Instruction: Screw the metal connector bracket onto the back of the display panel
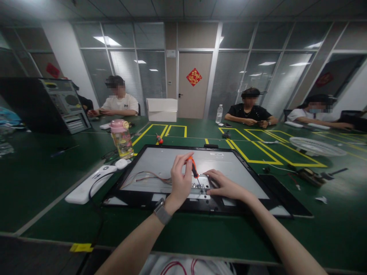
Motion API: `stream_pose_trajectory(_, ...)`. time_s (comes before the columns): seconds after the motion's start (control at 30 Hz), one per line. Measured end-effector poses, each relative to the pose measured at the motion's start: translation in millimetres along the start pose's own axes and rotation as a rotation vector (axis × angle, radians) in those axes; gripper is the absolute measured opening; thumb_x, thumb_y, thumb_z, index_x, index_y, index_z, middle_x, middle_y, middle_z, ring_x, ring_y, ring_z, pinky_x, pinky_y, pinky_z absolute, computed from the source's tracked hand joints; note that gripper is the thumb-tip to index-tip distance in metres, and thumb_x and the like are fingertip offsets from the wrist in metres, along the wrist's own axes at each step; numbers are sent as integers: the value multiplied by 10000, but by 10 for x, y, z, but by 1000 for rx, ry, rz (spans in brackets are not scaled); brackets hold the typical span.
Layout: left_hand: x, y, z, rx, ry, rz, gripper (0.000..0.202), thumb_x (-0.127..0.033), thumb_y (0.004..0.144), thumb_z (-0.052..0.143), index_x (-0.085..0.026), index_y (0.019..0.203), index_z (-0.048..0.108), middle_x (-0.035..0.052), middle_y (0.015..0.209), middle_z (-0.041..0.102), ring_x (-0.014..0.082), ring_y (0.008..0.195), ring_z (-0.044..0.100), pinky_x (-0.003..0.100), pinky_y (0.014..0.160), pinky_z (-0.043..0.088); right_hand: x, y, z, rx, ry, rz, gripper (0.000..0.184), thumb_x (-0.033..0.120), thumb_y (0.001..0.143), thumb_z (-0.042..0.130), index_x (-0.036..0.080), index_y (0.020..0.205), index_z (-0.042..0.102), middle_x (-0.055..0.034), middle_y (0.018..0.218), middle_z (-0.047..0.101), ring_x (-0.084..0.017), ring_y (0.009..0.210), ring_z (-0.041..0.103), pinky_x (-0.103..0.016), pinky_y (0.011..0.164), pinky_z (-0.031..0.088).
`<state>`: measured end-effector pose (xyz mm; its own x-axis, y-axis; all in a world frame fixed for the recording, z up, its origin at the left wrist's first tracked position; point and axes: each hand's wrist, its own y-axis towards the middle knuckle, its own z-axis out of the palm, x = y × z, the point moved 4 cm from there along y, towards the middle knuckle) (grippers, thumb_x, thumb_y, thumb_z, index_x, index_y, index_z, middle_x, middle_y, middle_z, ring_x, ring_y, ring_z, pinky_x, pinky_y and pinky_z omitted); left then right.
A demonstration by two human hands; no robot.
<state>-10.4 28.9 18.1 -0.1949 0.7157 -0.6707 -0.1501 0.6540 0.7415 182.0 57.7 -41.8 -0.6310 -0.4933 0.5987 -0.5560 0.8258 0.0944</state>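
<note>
A flat display panel with a black frame and a grey metal back lies on the green table before me. My left hand is closed around the orange and black handle of a screwdriver, its shaft tilted down to a small metal bracket near the panel's lower middle. My right hand rests at the bracket's right side with fingers spread, touching its edge. Thin coloured wires run across the panel's back from the left toward the bracket. Whatever the screwdriver's tip meets is too small to make out.
Left of the panel lie a white power strip and a pink-lidded bottle. A computer case stands far left. On the right are a black slab, a tool and a white ring. Several people sit opposite.
</note>
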Motion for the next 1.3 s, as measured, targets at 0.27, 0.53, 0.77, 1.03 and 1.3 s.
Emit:
stream_pose_trajectory(0.27, -17, -3, 13, 3, 21, 29, 141, -228, 868, 589, -208, 978, 673, 29, 895, 566, 140, 826, 566, 257, 762, 467, -5, 10, 6, -2, -4, -4, 642, 464, 758, 687, 217, 1311, 474, -102, 1314, 460, -292, 1234, 428, -442, 1079, 326)
stream_pose_trajectory(0.53, 24, 18, 17, 45, 34, -13, 238, -229, 935, 474, -190, 1102, 639, 53, 935, 621, 155, 856, 586, 280, 782, 468, -10, 2, 11, -7, -7, 3, 666, 476, 752, 692, 181, 1309, 477, -115, 1314, 457, -285, 1235, 429, -418, 1083, 326)
stream_pose_trajectory(0.77, 43, 0, 32, 84, -38, -39, 303, -228, 964, 400, -216, 1196, 595, 71, 1083, 643, 174, 1007, 595, 307, 882, 457, 1, 6, 2, -1, -5, -5, 658, 486, 757, 682, 204, 1314, 475, -107, 1328, 454, -296, 1246, 423, -444, 1089, 317)
stream_pose_trajectory(1.03, 7, 13, 8, 36, 16, -1, 183, -274, 901, 534, -204, 991, 677, 31, 870, 552, 141, 788, 554, 261, 735, 469, 41, 0, -11, 2, -8, 7, 635, 472, 758, 680, 222, 1306, 481, -97, 1317, 458, -295, 1243, 424, -441, 1086, 323)
stream_pose_trajectory(1.3, 37, 0, 28, 81, -35, -28, 297, -224, 955, 413, -200, 1186, 599, 62, 986, 630, 156, 878, 587, 289, 796, 467, 39, 4, -5, 3, -5, 12, 656, 469, 752, 686, 194, 1309, 476, -111, 1324, 454, -289, 1245, 428, -428, 1090, 320)
